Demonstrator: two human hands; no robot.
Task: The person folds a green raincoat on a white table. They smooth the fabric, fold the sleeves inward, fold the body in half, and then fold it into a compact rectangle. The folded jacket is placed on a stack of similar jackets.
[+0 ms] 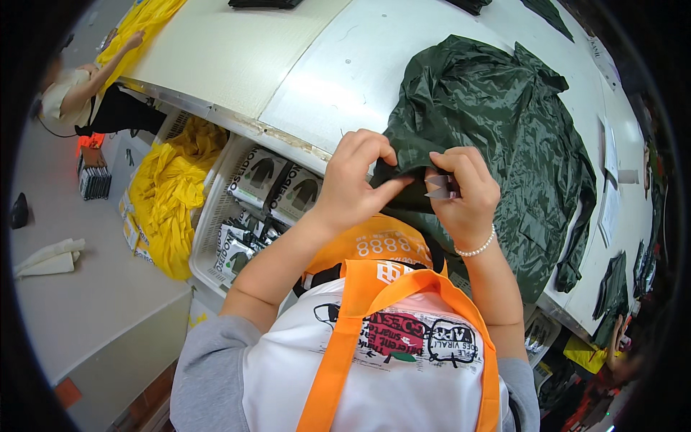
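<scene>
A dark green, shiny waterproof jacket [497, 137] lies crumpled over the table's near edge. My left hand [354, 176] pinches a dark edge of it between thumb and fingers. Close by on the right, my right hand [466, 193] is closed, its index finger and thumb at the same fold of cloth. Tucked in that palm is a small metal tool with pointed ends, which looks like thread snips [440, 188]; most of it is hidden by the fingers.
The white table [324, 79] curves around me. Below its edge at left stand a white basket [205, 252] of packaged garments and a heap of yellow cloth [169, 194]. Another person [79, 90] handles yellow material at far left. Papers [610, 187] lie at right.
</scene>
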